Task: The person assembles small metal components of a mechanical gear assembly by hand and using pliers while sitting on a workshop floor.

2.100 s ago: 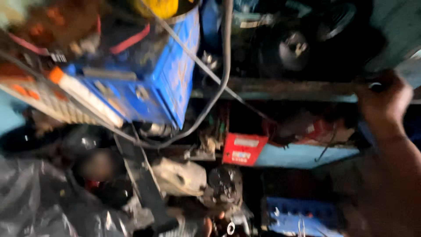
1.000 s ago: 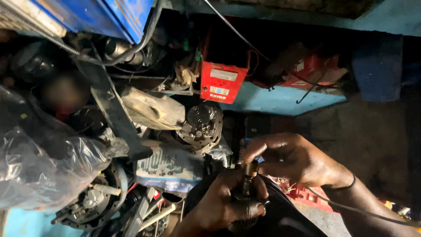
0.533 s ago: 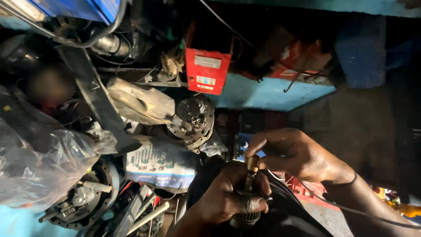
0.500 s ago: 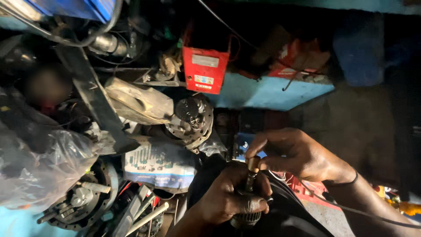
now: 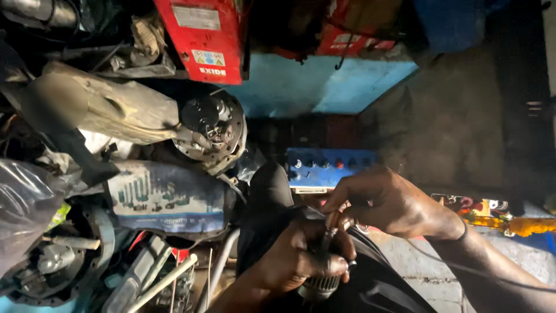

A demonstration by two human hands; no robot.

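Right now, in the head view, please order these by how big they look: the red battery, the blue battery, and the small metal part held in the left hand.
1. Red battery, largest, though cut off by the top edge.
2. Blue battery, partly hidden.
3. Small metal part in the left hand, smallest, even though it is nearest to the camera.

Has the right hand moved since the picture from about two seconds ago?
Yes. The right hand was then up on the shelf edge above the red battery; now it is well below it, fingers on the small metal part gripped by the left hand.
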